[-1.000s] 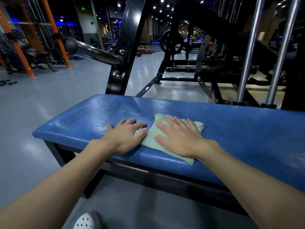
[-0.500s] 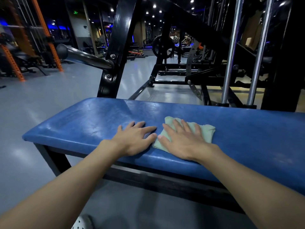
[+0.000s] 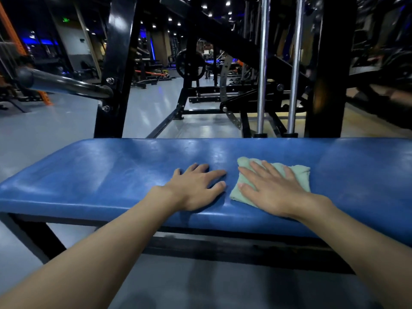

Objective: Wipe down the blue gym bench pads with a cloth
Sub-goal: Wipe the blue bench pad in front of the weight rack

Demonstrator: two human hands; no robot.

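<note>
The left forearm (image 3: 107, 246) and right forearm (image 3: 356, 237) are bare along all that shows. The left hand (image 3: 196, 188) and right hand (image 3: 269, 190) are bare too, with slim fingers (image 3: 214, 173) and short nails (image 3: 221, 184).

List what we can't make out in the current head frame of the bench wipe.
Head view only:
- cloth: its middle is hidden under the right hand pressing flat on it.
- bench pad: right end is cut off by the frame edge; glare hides which parts are wiped.
- left hand: palm down, so contact beneath is unseen.
- bench frame: too dark for detail.
- background machines: dim and blurred.
</note>
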